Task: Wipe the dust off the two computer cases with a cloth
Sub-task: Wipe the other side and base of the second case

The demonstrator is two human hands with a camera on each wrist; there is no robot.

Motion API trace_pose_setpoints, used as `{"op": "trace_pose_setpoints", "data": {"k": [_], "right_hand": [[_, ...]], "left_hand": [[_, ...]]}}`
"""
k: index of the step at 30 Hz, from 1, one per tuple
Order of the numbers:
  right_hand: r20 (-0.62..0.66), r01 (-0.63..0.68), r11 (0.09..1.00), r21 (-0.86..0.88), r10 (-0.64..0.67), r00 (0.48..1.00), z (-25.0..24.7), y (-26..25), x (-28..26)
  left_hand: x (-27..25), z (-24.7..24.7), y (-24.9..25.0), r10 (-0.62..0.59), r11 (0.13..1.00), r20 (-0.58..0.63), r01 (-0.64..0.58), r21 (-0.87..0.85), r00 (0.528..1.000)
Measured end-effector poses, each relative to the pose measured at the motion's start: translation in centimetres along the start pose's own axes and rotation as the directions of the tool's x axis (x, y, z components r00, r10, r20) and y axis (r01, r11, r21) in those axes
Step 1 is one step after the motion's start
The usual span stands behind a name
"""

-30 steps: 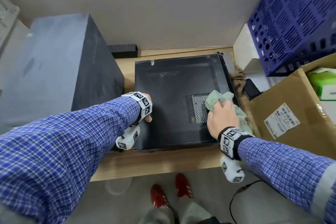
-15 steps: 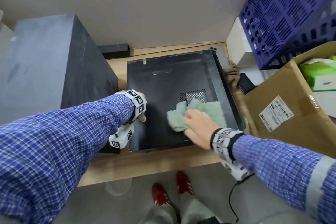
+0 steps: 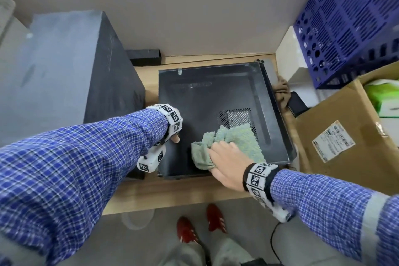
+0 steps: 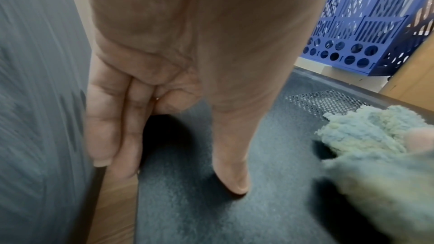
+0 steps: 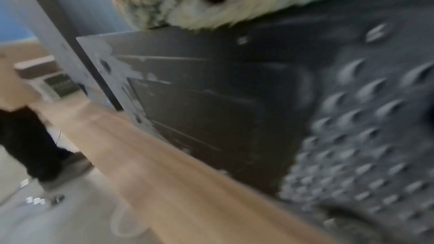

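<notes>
A flat black computer case [image 3: 216, 101] lies on the wooden shelf [image 3: 172, 192], with a mesh vent [image 3: 235, 115] in its top. A taller dusty case [image 3: 64, 71] stands just to its left. My right hand [image 3: 224, 157] holds a bunched green cloth [image 3: 244, 142] and presses it on the flat case's front right part, just below the vent. My left hand [image 3: 173, 137] braces the flat case's left edge. Its thumb [image 4: 232, 173] lies on top, and its straight fingers [image 4: 103, 127] reach down the gap between the cases. The right wrist view is blurred and shows the cloth [image 5: 187, 6] above the case's front [image 5: 211, 99].
A blue slotted crate [image 3: 349, 17] and an open cardboard box [image 3: 345, 140] crowd the right side. A brown rag [image 3: 281, 90] and a dark phone [image 3: 298, 103] lie by the flat case's right edge. A small black box [image 3: 144, 57] sits at the wall behind.
My right hand has swept the cloth from the case's right edge leftward and toward the front. The left hand has stayed on the left edge.
</notes>
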State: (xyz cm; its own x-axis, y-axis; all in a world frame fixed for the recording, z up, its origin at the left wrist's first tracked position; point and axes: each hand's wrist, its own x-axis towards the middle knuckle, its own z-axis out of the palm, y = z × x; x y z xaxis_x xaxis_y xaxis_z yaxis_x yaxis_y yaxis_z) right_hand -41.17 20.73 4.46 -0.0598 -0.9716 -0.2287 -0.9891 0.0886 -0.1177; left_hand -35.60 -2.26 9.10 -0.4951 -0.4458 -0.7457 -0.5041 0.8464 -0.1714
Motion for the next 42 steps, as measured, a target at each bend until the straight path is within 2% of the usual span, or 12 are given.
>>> {"op": "trace_pose_setpoints", "data": {"k": [2, 6, 10, 12, 15, 19, 22, 29, 32, 36, 39, 42], "right_hand": [[0.036, -0.022, 1.0, -0.009, 0.022, 0.999, -0.8, 2.3, -0.5], [0.055, -0.344, 0.933, -0.103, 0.35, 0.935, -1.8, 8.9, -1.9], [0.051, -0.436, 0.884, -0.167, 0.45, 0.892, -1.2, 9.3, -1.3], [0.074, -0.383, 0.906, -0.178, 0.401, 0.913, -1.0, 7.3, -1.1], [0.111, -0.137, 0.984, -0.116, 0.149, 0.983, -0.9, 4.1, -1.2], [0.181, 0.098, 0.995, -0.011, -0.094, 0.979, 0.0, 1.9, 0.7], [0.2, 0.07, 0.995, -0.067, -0.055, 0.978, 0.1, 4.8, 4.1], [0.252, -0.252, 0.967, -0.044, 0.255, 0.934, -4.1, 12.0, 13.5], [0.27, 0.003, 0.996, -0.091, 0.022, 0.963, -3.6, 8.7, 12.5], [0.326, 0.337, 0.939, -0.074, -0.296, 0.898, -2.9, 4.0, 12.3], [0.283, 0.3, 0.947, -0.114, -0.259, 0.924, -3.6, 5.1, 16.3], [0.242, 0.052, 0.994, -0.092, -0.028, 0.97, -5.4, 9.6, 21.1]], "left_hand": [[0.0, -0.2, -0.1, 0.02, 0.999, -0.01, -0.02, 0.025, 1.0], [-0.2, 0.3, 0.5, 0.009, 0.999, 0.009, -0.009, 0.051, 1.0], [0.0, 1.1, 0.6, -0.017, 0.995, -0.026, 0.02, 0.098, 1.0], [-0.3, 0.8, 0.4, -0.007, 0.994, -0.019, 0.009, 0.113, 1.0], [-0.5, 0.0, 0.6, 0.024, 0.991, 0.003, -0.024, 0.135, 1.0], [-0.4, -0.5, 1.0, 0.016, 0.987, 0.034, -0.021, 0.159, 0.999], [0.2, -1.0, 0.6, 0.001, 0.993, 0.045, -0.007, 0.119, 0.999], [1.9, -2.0, -1.8, -0.046, 0.998, 0.036, 0.048, -0.05, 0.998], [2.6, -2.8, -3.5, -0.13, 0.977, 0.041, 0.135, -0.167, 0.991], [3.3, -2.5, -4.9, -0.206, 0.935, 0.086, 0.222, -0.276, 0.975], [4.1, -1.8, -5.4, -0.217, 0.932, 0.101, 0.237, -0.273, 0.971], [4.2, -2.1, -5.5, -0.215, 0.932, 0.128, 0.243, -0.268, 0.968]]}}
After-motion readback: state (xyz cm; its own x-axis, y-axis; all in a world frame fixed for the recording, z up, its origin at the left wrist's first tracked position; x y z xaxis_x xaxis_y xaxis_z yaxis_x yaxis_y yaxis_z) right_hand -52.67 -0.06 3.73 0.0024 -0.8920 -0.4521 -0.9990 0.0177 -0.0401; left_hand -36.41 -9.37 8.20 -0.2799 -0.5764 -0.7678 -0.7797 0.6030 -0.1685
